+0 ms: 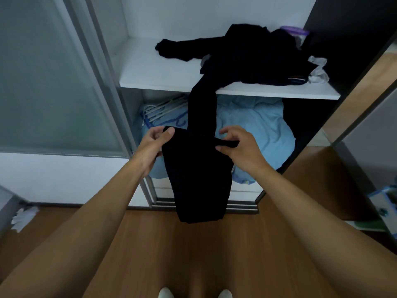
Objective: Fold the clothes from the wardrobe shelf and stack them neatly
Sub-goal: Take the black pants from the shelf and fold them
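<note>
The left hand (155, 145) and right hand (240, 147) together grip one black garment (197, 173) trailing off one shelf (150, 72).

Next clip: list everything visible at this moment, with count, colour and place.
black garment: one, black, held before the wardrobe, one end trailing onto the shelf
clothes pile: one heap, black, on the shelf
shelf: one, white, upper wardrobe
bedding: one bundle, light blue, under the shelf
hangers: several, white, under the shelf, left
crumpled plastic: one, whitish, shelf's right end
sliding door: one, frosted grey, left
floor: one, brown wood, below
left hand: one, pinches garment's left corner
right hand: one, grips garment's right edge
</note>
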The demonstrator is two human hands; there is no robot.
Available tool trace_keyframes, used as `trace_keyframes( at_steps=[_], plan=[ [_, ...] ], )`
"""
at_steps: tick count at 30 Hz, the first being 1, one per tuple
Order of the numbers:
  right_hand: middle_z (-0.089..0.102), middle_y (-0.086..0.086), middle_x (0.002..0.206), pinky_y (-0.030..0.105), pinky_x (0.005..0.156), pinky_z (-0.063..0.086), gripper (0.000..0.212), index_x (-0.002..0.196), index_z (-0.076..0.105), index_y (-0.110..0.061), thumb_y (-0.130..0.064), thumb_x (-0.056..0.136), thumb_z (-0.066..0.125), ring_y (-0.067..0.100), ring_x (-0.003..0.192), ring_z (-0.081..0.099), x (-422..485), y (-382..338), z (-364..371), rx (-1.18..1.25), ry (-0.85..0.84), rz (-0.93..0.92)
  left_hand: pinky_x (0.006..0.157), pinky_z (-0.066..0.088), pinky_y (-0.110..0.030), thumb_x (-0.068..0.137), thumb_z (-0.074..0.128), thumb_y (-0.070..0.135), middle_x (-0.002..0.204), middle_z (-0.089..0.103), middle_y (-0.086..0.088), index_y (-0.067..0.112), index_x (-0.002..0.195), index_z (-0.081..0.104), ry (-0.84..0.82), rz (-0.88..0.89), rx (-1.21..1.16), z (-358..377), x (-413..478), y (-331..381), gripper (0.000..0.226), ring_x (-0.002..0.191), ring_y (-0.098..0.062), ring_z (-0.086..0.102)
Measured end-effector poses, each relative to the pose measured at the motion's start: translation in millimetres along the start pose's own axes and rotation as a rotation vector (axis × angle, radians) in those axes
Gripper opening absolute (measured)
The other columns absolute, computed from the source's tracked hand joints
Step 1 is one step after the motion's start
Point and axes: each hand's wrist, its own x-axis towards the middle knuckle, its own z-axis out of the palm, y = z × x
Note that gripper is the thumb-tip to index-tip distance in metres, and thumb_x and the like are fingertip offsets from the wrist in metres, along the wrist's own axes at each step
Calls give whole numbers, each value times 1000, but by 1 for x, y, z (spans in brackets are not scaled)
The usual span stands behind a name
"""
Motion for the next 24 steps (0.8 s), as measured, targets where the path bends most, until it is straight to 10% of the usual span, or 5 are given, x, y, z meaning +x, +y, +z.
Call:
trace_keyframes(
  at_steps=[5, 18, 24],
  plan=[
    [72, -13, 78, 19, 80, 53, 46, 59, 66, -39, 2, 73, 83, 2, 77, 66, 10, -12, -15, 220, -49, 67, 116, 34, -36, 29, 96, 58, 153, 35, 2, 30, 156, 14, -315, 14, 110, -6, 11, -5, 154, 137, -17, 41],
    [71, 2, 74, 29, 68, 59, 29, 66, 64, -23, -1, 72, 81, 21, 73, 71, 6, -14, -67, 599, 10, 293, 97, 52, -30, 60, 91, 35, 114, 73, 6, 30, 119, 64, -368, 3, 106, 62, 30, -41, 65, 110, -13, 67],
    [72, 10, 119, 35, 95, 56, 33, 122, 66, -9, -24, 92, 69, 24, 112, 68, -10, 18, -73, 819, 94, 437, 70, 57, -27, 58, 82, 24, 90, 77, -1, 24, 94, 75, -228, -2, 24, 95, 28, -24, 37, 87, -18, 74]
  ],
)
